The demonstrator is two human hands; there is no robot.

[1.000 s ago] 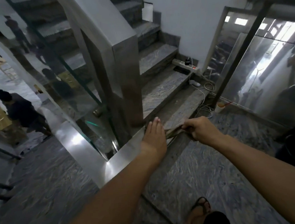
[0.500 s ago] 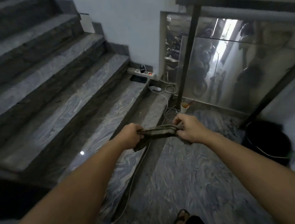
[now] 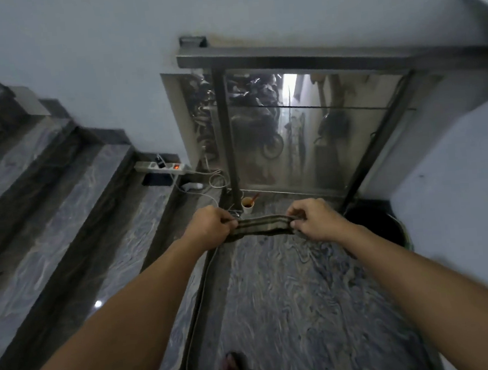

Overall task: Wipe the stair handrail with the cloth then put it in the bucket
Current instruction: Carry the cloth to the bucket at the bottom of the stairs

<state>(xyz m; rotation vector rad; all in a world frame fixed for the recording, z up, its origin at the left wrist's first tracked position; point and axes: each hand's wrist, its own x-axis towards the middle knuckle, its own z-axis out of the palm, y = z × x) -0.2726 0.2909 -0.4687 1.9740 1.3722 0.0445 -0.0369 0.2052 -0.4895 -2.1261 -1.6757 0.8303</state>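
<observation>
A dark striped cloth [image 3: 262, 226] is stretched flat between my two hands at chest distance over the marble landing. My left hand [image 3: 211, 226] pinches its left end and my right hand [image 3: 312, 219] pinches its right end. A black bucket [image 3: 377, 227] stands on the floor just right of my right hand, against the white wall. A metal handrail [image 3: 285, 59] tops a glass panel straight ahead.
Marble stairs [image 3: 63, 205] rise at the left. A power strip [image 3: 159, 165] with cables lies on the lowest step by the wall. A small cup [image 3: 247, 205] stands at the foot of the railing post. My sandalled foot [image 3: 231, 369] shows at the bottom.
My view has swung right, away from the shiny stair handrail toward the landing and bucket. My left hand left the rail and took the cloth's end; both hands now hold it stretched out.
</observation>
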